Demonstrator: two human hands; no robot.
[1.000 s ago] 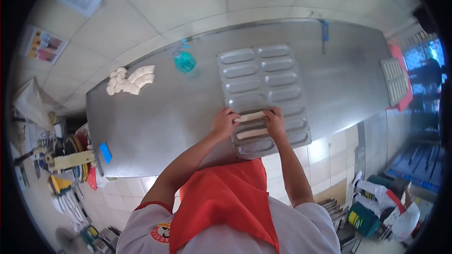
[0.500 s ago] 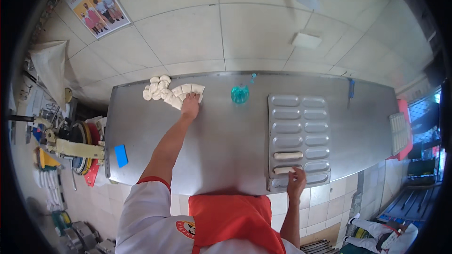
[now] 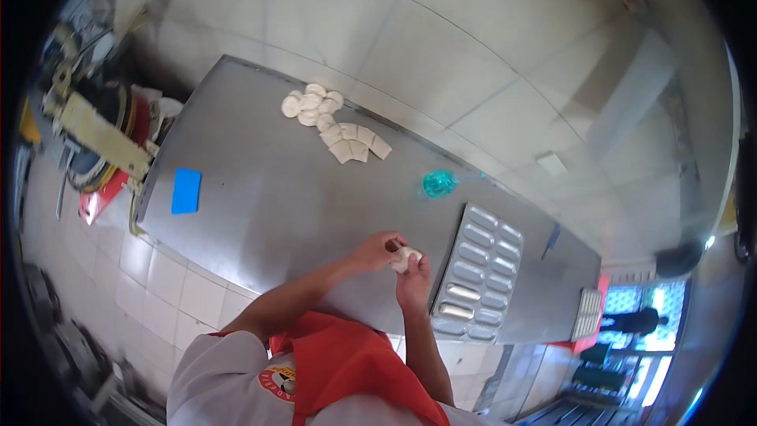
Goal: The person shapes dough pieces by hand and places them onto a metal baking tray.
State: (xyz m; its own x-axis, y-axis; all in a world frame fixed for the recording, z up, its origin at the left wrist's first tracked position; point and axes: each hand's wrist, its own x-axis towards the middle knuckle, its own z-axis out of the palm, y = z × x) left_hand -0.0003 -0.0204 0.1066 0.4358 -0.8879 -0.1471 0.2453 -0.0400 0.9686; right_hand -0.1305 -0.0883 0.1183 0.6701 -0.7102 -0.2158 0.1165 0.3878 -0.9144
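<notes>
Over the near side of the steel table, my left hand (image 3: 377, 252) and my right hand (image 3: 413, 284) meet around a small pale piece of dough (image 3: 405, 259). Both have their fingers closed on it. Just right of them lies a metal baking tray (image 3: 474, 253) with two columns of oblong hollows. Two dough sticks (image 3: 463, 292) fill hollows at the tray's near left; the other hollows hold nothing. Farther back, a curved row of cut dough pieces (image 3: 347, 140) touches a cluster of rounded dough lumps (image 3: 311, 102).
A teal see-through container (image 3: 439, 183) stands behind the tray. On the table's left lies a blue flat scraper-like card (image 3: 186, 191); a blue-handled tool (image 3: 551, 241) rests at the right. Another filled tray (image 3: 587, 313) sits at the far right end. Machinery (image 3: 102, 134) borders the left end.
My left hand has come back from the cut dough and my right hand has left the dough stick in the tray. Both now hold one dough piece. The view has turned and shifted.
</notes>
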